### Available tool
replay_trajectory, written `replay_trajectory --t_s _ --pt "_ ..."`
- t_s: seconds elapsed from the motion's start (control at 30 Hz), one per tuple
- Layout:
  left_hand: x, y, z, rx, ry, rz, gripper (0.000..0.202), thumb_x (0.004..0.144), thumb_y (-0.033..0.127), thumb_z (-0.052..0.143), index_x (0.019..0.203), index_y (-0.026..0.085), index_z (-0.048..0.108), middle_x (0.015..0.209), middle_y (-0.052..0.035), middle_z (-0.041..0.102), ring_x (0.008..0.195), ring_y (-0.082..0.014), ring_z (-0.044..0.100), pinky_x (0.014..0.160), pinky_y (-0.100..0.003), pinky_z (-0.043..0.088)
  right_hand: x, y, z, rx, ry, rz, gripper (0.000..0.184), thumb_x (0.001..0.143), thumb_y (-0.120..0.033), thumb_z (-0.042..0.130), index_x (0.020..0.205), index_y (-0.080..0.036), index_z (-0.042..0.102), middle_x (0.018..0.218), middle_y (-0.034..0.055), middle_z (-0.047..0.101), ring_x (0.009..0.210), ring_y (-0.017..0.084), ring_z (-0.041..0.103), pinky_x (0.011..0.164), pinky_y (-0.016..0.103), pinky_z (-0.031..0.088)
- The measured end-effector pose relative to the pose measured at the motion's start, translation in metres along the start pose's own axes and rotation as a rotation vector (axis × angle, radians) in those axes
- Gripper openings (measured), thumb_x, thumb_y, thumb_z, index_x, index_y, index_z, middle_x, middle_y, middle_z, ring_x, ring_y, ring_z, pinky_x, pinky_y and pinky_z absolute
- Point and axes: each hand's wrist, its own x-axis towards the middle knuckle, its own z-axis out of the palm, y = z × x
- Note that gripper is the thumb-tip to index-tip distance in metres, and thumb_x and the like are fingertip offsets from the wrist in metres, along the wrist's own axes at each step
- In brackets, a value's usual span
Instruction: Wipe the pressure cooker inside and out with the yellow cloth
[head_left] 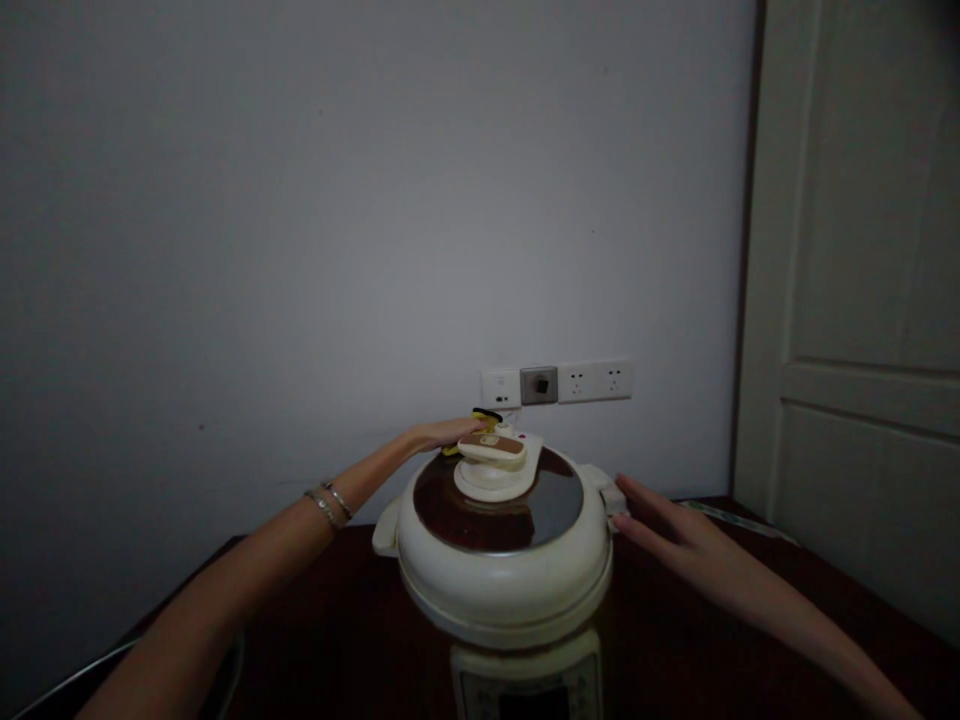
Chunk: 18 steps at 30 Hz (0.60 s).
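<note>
A cream electric pressure cooker (504,575) with a dark brown lid top stands on a dark wooden table (322,640). A cream and brown handle (495,457) sits on the middle of the lid. My left hand (442,434), with thin bracelets on its wrist, reaches past the lid's far left side and lies by the handle and a small yellow part (484,417); its fingers are mostly hidden. On the right, my right hand (667,530) is stretched out flat, fingertips touching the cooker's right side lug (611,495).
A row of wall sockets (556,384) sits on the grey wall just behind the cooker. A white door (862,320) stands at the right. A curved cable or rim (67,685) shows at the lower left.
</note>
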Motion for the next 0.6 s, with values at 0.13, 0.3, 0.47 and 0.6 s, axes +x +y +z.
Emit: replay_trajectory --t_s 0.13,0.3,0.47,0.6 --pt "-0.024 -0.008 -0.006 0.054 -0.014 0.089 0.034 0.079 0.04 0.055 0.099 0.015 0.065 0.106 -0.01 0.068 0.091 -0.0202 0.059 0.078 -0.028 0.046 0.0 -0.003 0.0 0.011 -0.021 0.013 0.068 0.085 -0.059 0.048 0.138 -0.017 0.046 0.136 0.0094 0.05 0.122 0.028 0.051 0.101 0.041 0.043" --pt "-0.077 -0.01 -0.018 0.179 -0.068 0.066 0.033 0.084 0.041 0.052 0.105 0.019 0.063 0.105 -0.0032 0.067 0.091 -0.0154 0.057 0.081 -0.024 0.044 -0.001 -0.005 0.001 0.002 -0.076 0.068 0.073 0.084 -0.063 0.044 0.14 -0.016 0.043 0.138 0.0088 0.048 0.125 0.029 0.049 0.107 0.043 0.037" --pt "-0.079 -0.003 -0.016 0.211 -0.048 0.048 0.024 0.084 0.035 0.055 0.098 0.019 0.066 0.09 -0.0003 0.067 0.082 -0.0139 0.056 0.073 -0.021 0.044 0.0 -0.002 0.003 -0.009 -0.059 0.089 0.076 0.082 -0.066 0.045 0.139 -0.016 0.044 0.136 0.0094 0.051 0.124 0.029 0.05 0.108 0.046 0.035" --pt "-0.042 0.002 -0.007 0.094 0.03 0.074 0.018 0.084 0.03 0.061 0.094 0.016 0.066 0.095 -0.0038 0.067 0.087 -0.0183 0.059 0.077 -0.028 0.048 0.0 -0.006 0.002 -0.006 -0.07 0.074 0.076 0.082 -0.066 0.044 0.14 -0.016 0.043 0.136 0.0104 0.052 0.122 0.03 0.052 0.107 0.045 0.037"
